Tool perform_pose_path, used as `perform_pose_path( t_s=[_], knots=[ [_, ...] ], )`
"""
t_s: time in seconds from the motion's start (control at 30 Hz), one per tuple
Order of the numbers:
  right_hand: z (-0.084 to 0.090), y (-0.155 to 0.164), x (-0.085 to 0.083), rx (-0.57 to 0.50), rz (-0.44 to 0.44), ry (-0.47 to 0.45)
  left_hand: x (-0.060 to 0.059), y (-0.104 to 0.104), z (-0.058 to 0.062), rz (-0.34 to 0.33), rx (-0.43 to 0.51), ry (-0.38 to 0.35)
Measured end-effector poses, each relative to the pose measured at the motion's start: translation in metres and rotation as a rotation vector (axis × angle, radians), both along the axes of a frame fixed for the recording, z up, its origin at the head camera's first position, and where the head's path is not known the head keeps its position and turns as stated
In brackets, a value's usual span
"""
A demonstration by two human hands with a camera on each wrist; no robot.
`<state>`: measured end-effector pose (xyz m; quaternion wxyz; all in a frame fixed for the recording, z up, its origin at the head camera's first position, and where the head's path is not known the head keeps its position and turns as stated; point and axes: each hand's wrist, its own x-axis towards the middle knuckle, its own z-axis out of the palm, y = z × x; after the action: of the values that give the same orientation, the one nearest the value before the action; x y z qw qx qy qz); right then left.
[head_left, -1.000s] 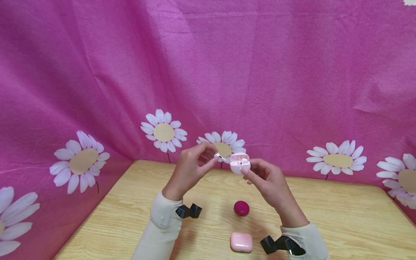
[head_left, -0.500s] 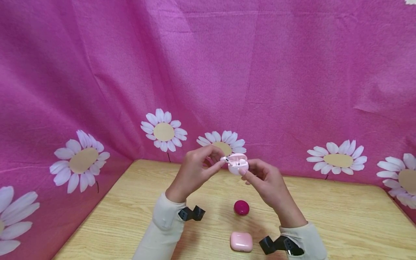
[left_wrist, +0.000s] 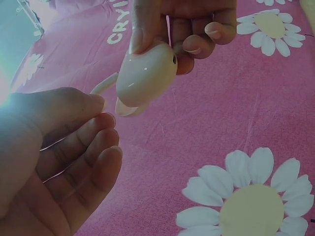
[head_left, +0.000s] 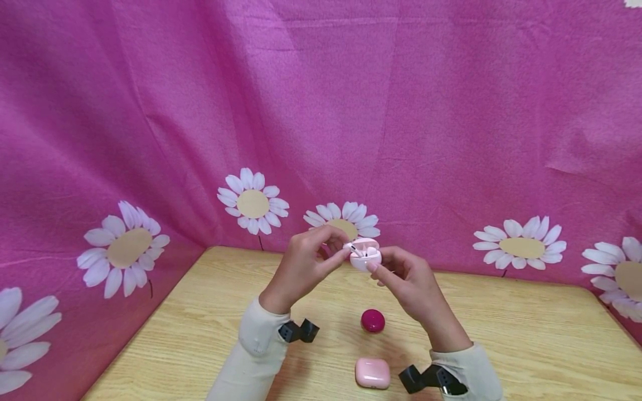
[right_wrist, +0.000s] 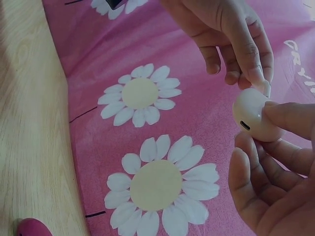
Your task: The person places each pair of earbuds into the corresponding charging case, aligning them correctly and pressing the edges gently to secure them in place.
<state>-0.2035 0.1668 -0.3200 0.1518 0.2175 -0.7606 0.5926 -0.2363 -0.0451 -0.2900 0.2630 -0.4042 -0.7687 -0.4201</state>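
Note:
My right hand [head_left: 377, 264] holds a small pale pink earbud case [head_left: 365, 257] in the air above the table, with its lid open. My left hand [head_left: 343, 250] pinches a white earbud [head_left: 354, 248] by thumb and forefinger, right at the case's open mouth. In the left wrist view the case [left_wrist: 146, 73] hangs from the right hand's fingers [left_wrist: 147, 29], and the earbud's stem [left_wrist: 103, 84] pokes out beside it. The right wrist view shows the case [right_wrist: 253, 120] against my fingertips, with the left hand's fingers [right_wrist: 246, 54] above it. Whether the earbud sits in its slot is hidden.
A round magenta case [head_left: 373, 321] and a pale pink rectangular case [head_left: 373, 373] lie shut on the wooden table [head_left: 526, 345] below my hands. Pink cloth printed with daisies [head_left: 251, 203] hangs behind the table and along its left side.
My left hand has moved right with the earbud, from a little apart from the case to its open mouth. The right hand and case shifted slightly left.

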Motion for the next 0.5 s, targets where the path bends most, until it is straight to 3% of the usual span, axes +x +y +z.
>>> perform_pose_path(
  t_s=[0.5],
  knots=[
    [0.0008, 0.0004, 0.0007, 0.006, -0.002, -0.012, -0.0010, 0.0040, -0.0034, -0.010, -0.015, -0.012]
  ],
)
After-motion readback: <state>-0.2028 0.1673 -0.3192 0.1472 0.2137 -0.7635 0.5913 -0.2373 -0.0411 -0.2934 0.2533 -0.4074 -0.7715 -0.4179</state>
